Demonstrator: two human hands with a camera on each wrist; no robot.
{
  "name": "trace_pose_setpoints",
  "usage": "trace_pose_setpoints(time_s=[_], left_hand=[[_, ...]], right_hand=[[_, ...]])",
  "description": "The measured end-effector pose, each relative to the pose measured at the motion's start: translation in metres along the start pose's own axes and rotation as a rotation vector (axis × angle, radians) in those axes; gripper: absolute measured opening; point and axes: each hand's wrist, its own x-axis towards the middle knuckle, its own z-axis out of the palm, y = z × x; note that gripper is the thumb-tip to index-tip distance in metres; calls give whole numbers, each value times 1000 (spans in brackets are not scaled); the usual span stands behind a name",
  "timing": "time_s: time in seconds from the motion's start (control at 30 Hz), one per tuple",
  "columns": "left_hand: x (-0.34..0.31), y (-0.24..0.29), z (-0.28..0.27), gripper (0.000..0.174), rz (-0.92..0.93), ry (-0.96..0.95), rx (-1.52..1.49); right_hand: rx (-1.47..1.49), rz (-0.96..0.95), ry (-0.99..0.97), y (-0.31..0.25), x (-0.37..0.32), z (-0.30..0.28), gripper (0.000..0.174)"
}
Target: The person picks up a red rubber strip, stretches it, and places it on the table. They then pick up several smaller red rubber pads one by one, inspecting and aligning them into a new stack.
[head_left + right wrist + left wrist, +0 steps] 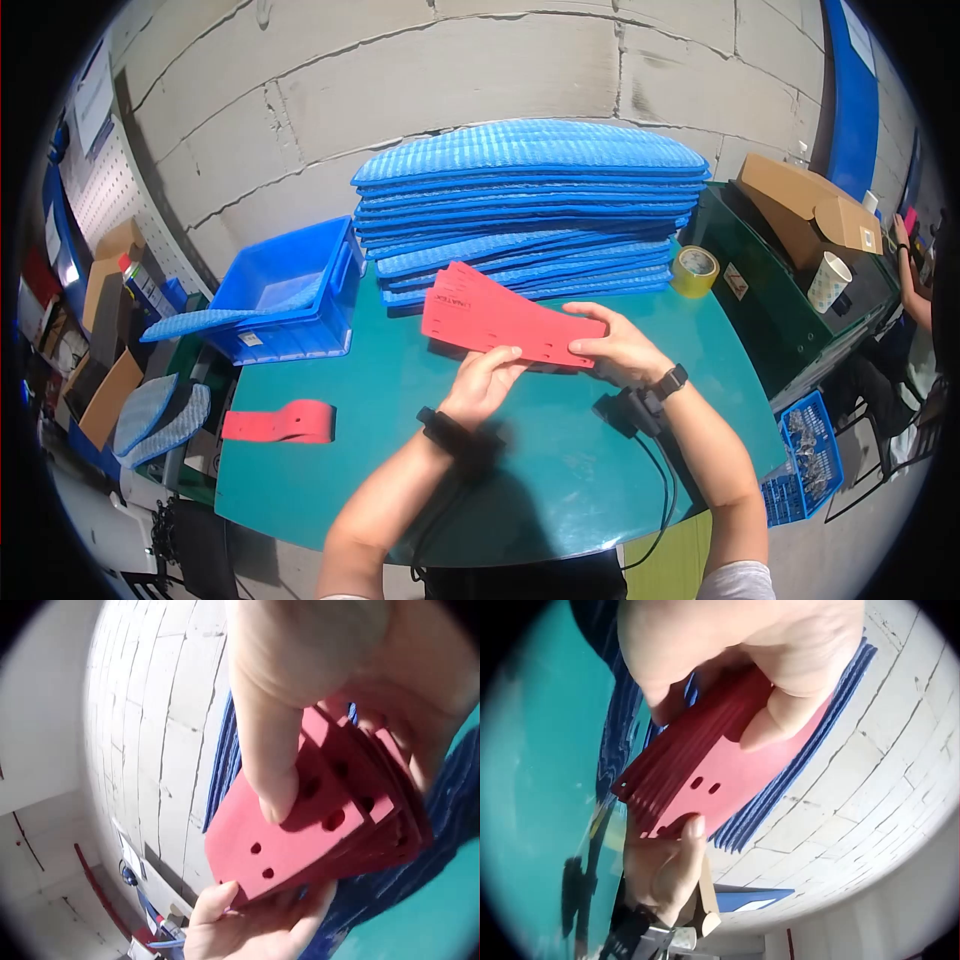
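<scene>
Both hands hold a fanned stack of flat red strips (505,318) above the green table, with holes punched through them and dark lettering near the left end. My left hand (482,386) grips the lower edge, its thumb lying on the top strip. At the stack's right end, my right hand (622,345) pinches the strips between thumb and fingers. The left wrist view shows the layered edges of the red strips (705,780) spread apart. In the right wrist view, the right thumb presses on the top strip (262,844) beside its holes.
Several blue textured pads (530,215) are piled at the back of the green table (400,490). A blue bin (290,300) with a pad across its rim stands left, near a looped red strip (280,423). Yellow tape (693,272) and a green case (750,270) are right.
</scene>
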Motion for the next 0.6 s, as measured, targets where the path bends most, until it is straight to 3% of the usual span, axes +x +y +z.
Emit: trace_pose_setpoints(time_s=[0.03, 0.2, 0.27, 0.3, 0.37, 0.43, 0.5, 0.6], left_hand=[[1, 1, -2, 41, 38, -2, -10], [5, 34, -26, 55, 196, 73, -76], [5, 40, -30, 62, 288, 119, 310], [5, 42, -33, 62, 289, 120, 306], [5, 45, -38, 73, 163, 71, 575], [6, 50, -48, 73, 122, 37, 625], [6, 56, -55, 69, 59, -87, 1103], [2, 51, -49, 63, 54, -64, 1158]], right_hand=[[-72, -18, 103, 0, 0, 4, 69], [-220, -148, 157, -18, -3, -15, 73], [-368, -228, 167, -14, -2, -24, 74], [-513, -303, 174, -9, 0, -29, 76], [-427, -271, 173, 1, 0, -38, 78], [-479, -258, 188, 5, -2, -45, 80], [-500, -234, 179, 11, -3, -52, 84], [-502, -222, 158, 19, -1, -58, 93]])
